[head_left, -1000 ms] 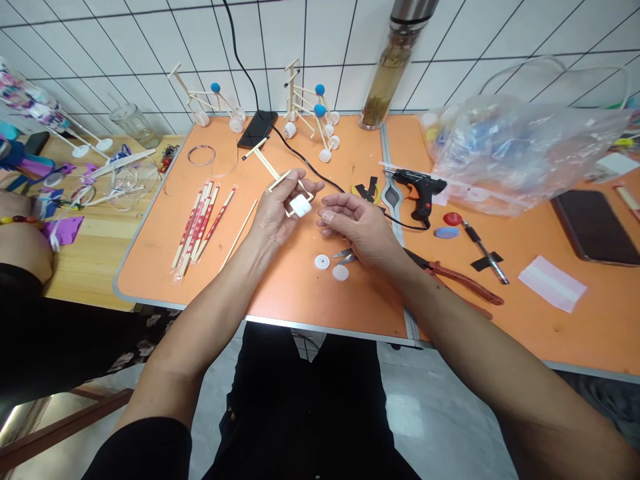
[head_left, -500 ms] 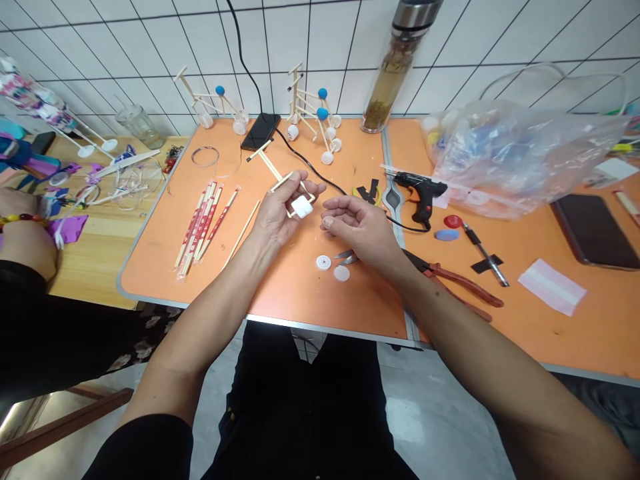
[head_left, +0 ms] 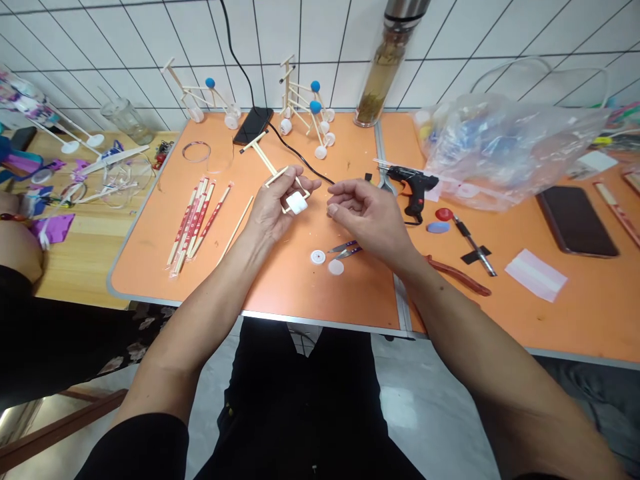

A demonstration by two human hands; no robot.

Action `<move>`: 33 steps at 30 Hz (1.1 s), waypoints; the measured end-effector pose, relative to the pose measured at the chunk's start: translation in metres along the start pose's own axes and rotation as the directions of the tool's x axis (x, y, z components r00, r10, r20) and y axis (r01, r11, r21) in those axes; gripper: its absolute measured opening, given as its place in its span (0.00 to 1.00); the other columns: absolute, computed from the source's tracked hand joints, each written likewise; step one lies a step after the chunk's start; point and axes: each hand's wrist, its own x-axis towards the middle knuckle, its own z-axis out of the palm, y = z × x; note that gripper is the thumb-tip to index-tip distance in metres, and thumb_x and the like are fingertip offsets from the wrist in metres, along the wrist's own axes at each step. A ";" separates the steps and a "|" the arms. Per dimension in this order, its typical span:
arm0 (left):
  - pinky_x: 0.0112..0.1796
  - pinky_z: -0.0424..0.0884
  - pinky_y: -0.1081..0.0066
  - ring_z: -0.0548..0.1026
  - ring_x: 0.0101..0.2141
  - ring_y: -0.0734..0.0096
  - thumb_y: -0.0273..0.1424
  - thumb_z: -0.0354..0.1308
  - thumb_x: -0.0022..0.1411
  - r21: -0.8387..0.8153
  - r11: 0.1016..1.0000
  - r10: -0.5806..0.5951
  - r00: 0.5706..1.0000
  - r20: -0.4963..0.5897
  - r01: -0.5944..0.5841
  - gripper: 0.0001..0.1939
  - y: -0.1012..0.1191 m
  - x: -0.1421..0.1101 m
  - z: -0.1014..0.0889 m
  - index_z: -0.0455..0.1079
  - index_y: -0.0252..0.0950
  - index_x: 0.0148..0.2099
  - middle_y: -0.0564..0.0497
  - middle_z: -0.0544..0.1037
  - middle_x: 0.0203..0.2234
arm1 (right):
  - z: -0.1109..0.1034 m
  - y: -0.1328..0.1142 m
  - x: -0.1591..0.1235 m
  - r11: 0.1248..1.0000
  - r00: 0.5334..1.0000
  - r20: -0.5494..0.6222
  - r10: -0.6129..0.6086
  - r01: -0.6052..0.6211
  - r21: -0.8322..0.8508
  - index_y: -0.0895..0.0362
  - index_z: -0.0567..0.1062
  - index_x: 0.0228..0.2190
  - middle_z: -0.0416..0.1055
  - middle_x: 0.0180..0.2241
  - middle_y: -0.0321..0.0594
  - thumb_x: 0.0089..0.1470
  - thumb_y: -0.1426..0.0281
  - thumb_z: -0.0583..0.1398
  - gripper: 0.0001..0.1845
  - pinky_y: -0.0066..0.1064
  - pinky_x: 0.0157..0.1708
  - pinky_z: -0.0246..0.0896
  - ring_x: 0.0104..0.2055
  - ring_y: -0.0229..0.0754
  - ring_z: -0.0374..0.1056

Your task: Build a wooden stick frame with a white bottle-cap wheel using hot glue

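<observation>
My left hand (head_left: pixel 273 207) is closed on a small stick model (head_left: pixel 265 160), a frame of thin wooden sticks with a T-shaped end and a white wheel-like piece (head_left: pixel 297 203) low on it. Just right of it, my right hand (head_left: pixel 363 217) hovers over the table with fingers curved and thumb apart; I see nothing between them. Under that hand lie small scissors (head_left: pixel 345 249), partly covered. Beside them are a white ribbed disc (head_left: pixel 318 257) and a plain translucent disc (head_left: pixel 336 267).
Similar stick models with blue balls (head_left: pixel 315 107) stand at the back. Wrapped chopsticks (head_left: pixel 193 223) lie left. A black glue gun (head_left: pixel 415 187), red-handled pliers (head_left: pixel 460 275), pen (head_left: pixel 475 243), phones (head_left: pixel 577 220), plastic bag (head_left: pixel 505 153) and tea bottle (head_left: pixel 383 73) surround the right side. Another person's arm (head_left: pixel 20 233) is at far left.
My right hand has drawn slightly right and back from the model, showing more of the scissors. The left hand keeps its hold. The whole view has shifted a little.
</observation>
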 end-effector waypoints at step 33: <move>0.61 0.85 0.62 0.92 0.42 0.64 0.39 0.76 0.71 -0.053 0.998 0.015 1.000 -0.010 -0.015 0.13 0.003 0.005 -0.002 0.79 0.39 0.38 0.52 0.86 0.28 | -0.133 0.020 0.044 0.339 0.831 -0.353 0.431 -0.511 -0.790 0.56 0.80 0.53 0.84 0.49 0.56 0.54 0.64 0.74 0.26 0.47 0.47 0.75 0.49 0.60 0.81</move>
